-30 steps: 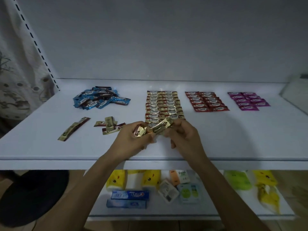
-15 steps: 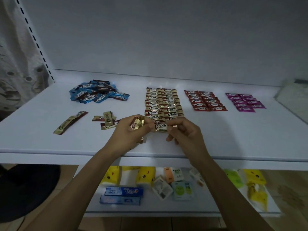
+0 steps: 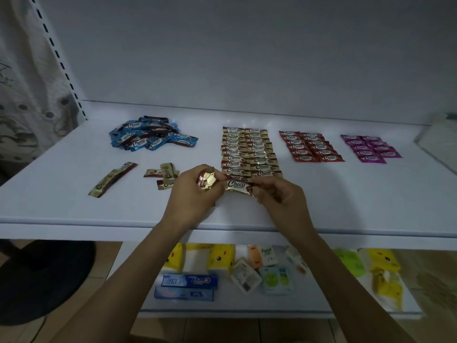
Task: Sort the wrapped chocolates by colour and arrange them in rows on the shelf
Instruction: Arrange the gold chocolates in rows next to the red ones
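Note:
My left hand (image 3: pixel 191 194) grips a bunch of gold wrapped chocolates (image 3: pixel 206 180). My right hand (image 3: pixel 282 201) pinches the right end of one gold chocolate (image 3: pixel 237 186), whose left end meets the bunch, just in front of the gold rows (image 3: pixel 249 151). On the white shelf (image 3: pixel 346 194), red rows (image 3: pixel 310 146) and purple rows (image 3: pixel 369 148) lie to the right. A loose blue pile (image 3: pixel 150 134) sits at the back left. A gold strip (image 3: pixel 112 179) and a few loose gold chocolates (image 3: pixel 164 175) lie left of my hands.
A lower shelf (image 3: pixel 272 314) holds yellow tissue packs (image 3: pixel 220 258), toothpaste boxes (image 3: pixel 189 280) and small packets. A dark round object (image 3: pixel 42 278) lies on the floor at lower left. A slotted upright (image 3: pixel 59 58) bounds the shelf's left side.
The gold chocolate went from tilted between both hands to level, and my right hand drew it out to the right of the bunch. The view shifted slightly.

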Demonstrator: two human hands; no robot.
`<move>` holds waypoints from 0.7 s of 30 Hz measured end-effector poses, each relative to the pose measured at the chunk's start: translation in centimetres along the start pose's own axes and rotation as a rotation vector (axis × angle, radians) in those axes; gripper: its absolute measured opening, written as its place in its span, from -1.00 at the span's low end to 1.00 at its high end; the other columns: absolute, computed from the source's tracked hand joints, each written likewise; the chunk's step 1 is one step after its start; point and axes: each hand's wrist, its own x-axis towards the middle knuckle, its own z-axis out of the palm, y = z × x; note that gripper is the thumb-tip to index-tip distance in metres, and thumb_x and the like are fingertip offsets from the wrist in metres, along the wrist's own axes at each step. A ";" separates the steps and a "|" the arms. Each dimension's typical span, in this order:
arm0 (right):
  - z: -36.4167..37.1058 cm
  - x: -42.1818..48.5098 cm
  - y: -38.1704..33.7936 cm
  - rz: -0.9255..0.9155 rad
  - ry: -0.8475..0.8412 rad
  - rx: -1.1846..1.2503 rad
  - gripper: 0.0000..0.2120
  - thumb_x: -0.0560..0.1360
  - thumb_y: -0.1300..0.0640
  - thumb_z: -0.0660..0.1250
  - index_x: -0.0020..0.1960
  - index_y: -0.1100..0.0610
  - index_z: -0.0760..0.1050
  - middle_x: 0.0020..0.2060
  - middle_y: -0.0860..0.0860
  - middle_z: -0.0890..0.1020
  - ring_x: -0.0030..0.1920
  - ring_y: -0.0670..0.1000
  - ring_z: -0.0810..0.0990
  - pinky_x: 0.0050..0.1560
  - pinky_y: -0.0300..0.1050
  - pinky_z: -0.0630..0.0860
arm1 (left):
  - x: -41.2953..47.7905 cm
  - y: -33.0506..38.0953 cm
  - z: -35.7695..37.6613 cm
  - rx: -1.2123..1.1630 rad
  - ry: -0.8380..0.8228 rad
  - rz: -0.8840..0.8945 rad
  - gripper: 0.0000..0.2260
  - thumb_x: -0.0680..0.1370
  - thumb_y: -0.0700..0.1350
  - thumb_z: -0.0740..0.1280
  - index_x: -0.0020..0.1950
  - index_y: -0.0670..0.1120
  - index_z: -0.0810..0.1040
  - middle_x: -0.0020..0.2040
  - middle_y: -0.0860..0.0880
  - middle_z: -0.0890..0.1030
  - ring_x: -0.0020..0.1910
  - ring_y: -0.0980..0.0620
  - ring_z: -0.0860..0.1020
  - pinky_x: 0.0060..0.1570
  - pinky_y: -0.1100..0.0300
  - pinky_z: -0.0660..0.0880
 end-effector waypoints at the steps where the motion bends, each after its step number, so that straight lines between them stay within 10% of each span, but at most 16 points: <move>1: 0.2 -0.1 0.1 -0.016 0.015 -0.048 -0.80 0.47 0.28 0.40 0.04 0.05 0.62 -0.19 -0.08 0.64 -0.22 -0.15 0.57 -0.15 -0.29 0.52 | 0.1 -0.4 -0.1 0.107 0.003 0.010 -0.82 0.47 -0.21 0.45 -0.20 0.09 0.60 -0.19 0.08 0.67 -0.21 0.06 0.62 -0.23 0.08 0.60; 7: 1.7 -0.2 0.4 -0.083 0.060 -0.400 -0.85 0.43 0.23 0.43 -0.01 0.08 0.63 -0.22 -0.13 0.56 -0.28 -0.18 0.49 -0.17 -0.18 0.51 | -0.2 -1.2 0.2 0.535 0.011 0.141 -0.95 0.48 0.00 0.43 -0.08 0.08 0.64 -0.17 0.07 0.68 -0.15 0.04 0.61 -0.19 0.07 0.55; 21: 2.1 -0.3 0.8 -0.148 0.094 -0.494 -0.86 0.43 0.16 0.43 -0.01 0.09 0.61 -0.09 -0.08 0.54 -0.26 -0.18 0.39 -0.27 -0.35 0.31 | 0.4 -2.0 0.7 0.590 0.026 0.232 -0.87 0.48 0.03 0.44 -0.02 0.03 0.63 -0.11 0.01 0.69 -0.12 -0.04 0.61 -0.26 0.13 0.50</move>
